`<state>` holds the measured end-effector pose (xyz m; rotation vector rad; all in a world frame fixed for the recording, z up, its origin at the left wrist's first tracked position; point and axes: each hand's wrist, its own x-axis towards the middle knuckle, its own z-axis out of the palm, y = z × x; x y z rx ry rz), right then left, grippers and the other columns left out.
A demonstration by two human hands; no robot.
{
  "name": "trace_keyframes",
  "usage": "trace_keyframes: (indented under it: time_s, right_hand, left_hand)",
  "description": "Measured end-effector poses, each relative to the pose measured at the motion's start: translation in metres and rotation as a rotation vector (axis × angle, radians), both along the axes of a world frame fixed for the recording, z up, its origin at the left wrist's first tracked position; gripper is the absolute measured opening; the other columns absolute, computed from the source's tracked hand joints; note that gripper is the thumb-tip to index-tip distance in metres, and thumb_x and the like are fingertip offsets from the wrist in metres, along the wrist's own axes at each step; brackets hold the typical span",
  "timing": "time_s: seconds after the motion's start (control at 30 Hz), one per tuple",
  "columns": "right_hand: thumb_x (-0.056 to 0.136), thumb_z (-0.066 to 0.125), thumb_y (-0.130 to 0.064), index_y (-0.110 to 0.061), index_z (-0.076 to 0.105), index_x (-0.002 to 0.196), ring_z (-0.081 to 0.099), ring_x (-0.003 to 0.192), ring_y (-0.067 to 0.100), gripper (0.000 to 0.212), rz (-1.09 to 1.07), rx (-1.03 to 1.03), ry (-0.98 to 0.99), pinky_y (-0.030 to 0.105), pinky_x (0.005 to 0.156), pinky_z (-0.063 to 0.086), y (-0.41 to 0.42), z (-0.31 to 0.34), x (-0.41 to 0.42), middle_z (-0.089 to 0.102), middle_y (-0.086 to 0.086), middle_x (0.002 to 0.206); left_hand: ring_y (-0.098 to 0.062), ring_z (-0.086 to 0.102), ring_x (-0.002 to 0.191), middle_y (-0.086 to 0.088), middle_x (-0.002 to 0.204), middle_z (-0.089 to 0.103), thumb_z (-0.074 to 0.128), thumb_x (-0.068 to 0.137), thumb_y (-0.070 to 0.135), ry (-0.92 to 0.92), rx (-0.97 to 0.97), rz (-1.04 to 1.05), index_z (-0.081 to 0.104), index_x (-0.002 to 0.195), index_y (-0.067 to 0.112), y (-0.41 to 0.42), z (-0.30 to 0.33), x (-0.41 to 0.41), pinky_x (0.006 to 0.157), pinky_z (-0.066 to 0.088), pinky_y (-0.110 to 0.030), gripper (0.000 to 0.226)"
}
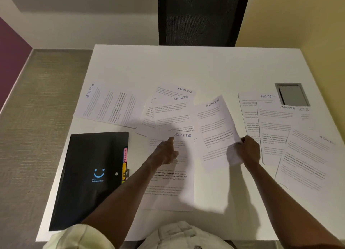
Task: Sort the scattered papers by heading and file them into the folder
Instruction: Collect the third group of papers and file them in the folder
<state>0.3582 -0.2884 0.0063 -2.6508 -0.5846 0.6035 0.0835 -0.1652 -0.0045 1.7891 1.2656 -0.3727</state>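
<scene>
Gathering sheets by heading, right of the black folder (89, 175).
Right hand (249, 149) pinches the ADMIN sheet (216, 129); lift it clear while the left hand (165, 151), seemingly one finger extended, steadies the SPORTS sheet (173, 174).

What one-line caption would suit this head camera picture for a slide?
Right hand lifts an ADMIN sheet while left hand touches a SPORTS sheet beside the closed black folder.

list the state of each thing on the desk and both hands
folder: closed, flat on the desk, coloured tabs at its right edge
ADMIN sheet: lifted at its lower right corner, pinched by the right hand
SPORTS sheet: flat, left hand resting on it with a finger by the heading
other papers: scattered, overlapping, unsorted
desk hatch: open
</scene>
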Motion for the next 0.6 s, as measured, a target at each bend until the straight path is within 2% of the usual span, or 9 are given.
trace_keyframes:
  time_s: [0.1,0.2,0.3,0.37,0.43,0.5,0.57,0.6]
  right_hand:
    - [0.083,0.060,-0.012,-0.007,0.061,0.086,0.051,0.073,0.027,0.005,0.026,0.117,-0.141,0.030,0.062,0.036,-0.009,0.016,0.016,0.068,0.016,0.087]
    - [0.084,0.066,-0.014,-0.004,0.065,0.090,0.059,0.080,0.032,0.011,0.031,0.248,-0.184,0.030,0.067,0.035,-0.014,0.036,0.034,0.069,0.016,0.089]
    - [0.082,0.069,-0.018,-0.007,0.067,0.093,0.060,0.080,0.029,0.016,-0.039,0.356,-0.051,0.032,0.072,0.043,-0.020,0.055,0.050,0.068,0.010,0.088]
    - [0.082,0.071,-0.019,-0.009,0.065,0.086,0.059,0.073,0.027,0.012,-0.046,0.430,0.078,0.035,0.070,0.047,-0.028,0.063,0.056,0.066,0.007,0.079]
    - [0.083,0.072,-0.018,-0.010,0.062,0.078,0.052,0.057,0.023,0.013,-0.045,0.486,0.248,0.033,0.059,0.043,-0.037,0.069,0.056,0.060,0.008,0.065]
    - [0.084,0.073,-0.017,-0.011,0.063,0.077,0.043,0.044,0.017,0.014,-0.037,0.502,0.374,0.027,0.049,0.037,-0.048,0.071,0.054,0.054,0.004,0.053]
    - [0.084,0.074,-0.018,-0.011,0.064,0.076,0.037,0.040,0.013,0.015,-0.008,0.493,0.444,0.023,0.045,0.031,-0.057,0.071,0.051,0.051,0.000,0.048]
    - [0.084,0.074,-0.019,-0.011,0.063,0.074,0.034,0.039,0.012,0.017,0.015,0.493,0.483,0.022,0.044,0.028,-0.062,0.069,0.049,0.048,-0.001,0.047]
  left_hand:
    - [-0.035,0.038,0.142,-0.017,0.156,0.037,0.058,0.097,0.030,0.028,-0.030,0.017,0.014,0.158,0.014,-0.001,0.003,0.004,0.114,0.036,-0.048,0.077]
    - [-0.034,0.042,0.139,-0.016,0.153,0.042,0.059,0.097,0.032,0.003,0.015,0.082,0.022,0.155,0.010,-0.001,0.010,0.005,0.113,0.038,-0.045,0.072]
    - [-0.033,0.050,0.131,-0.015,0.144,0.052,0.059,0.097,0.035,-0.107,0.126,0.233,0.041,0.144,0.006,-0.008,0.024,0.012,0.106,0.040,-0.039,0.058]
    - [-0.031,0.053,0.126,-0.016,0.137,0.058,0.061,0.097,0.037,-0.233,0.135,0.380,0.050,0.136,0.002,-0.016,0.040,0.025,0.103,0.040,-0.036,0.054]
    - [-0.032,0.055,0.125,-0.017,0.133,0.060,0.059,0.097,0.042,-0.331,0.128,0.489,0.056,0.128,-0.002,-0.024,0.057,0.043,0.103,0.040,-0.036,0.054]
    - [-0.032,0.057,0.120,-0.014,0.127,0.063,0.056,0.097,0.050,-0.409,0.087,0.558,0.062,0.121,0.001,-0.031,0.072,0.059,0.105,0.042,-0.038,0.055]
    - [-0.029,0.059,0.098,-0.014,0.105,0.063,0.058,0.094,0.053,-0.553,-0.026,0.640,0.062,0.102,0.007,-0.041,0.085,0.071,0.092,0.044,-0.034,0.048]
    - [-0.026,0.057,0.093,-0.016,0.101,0.063,0.061,0.093,0.052,-0.630,-0.098,0.683,0.063,0.102,0.007,-0.047,0.090,0.074,0.087,0.043,-0.035,0.046]
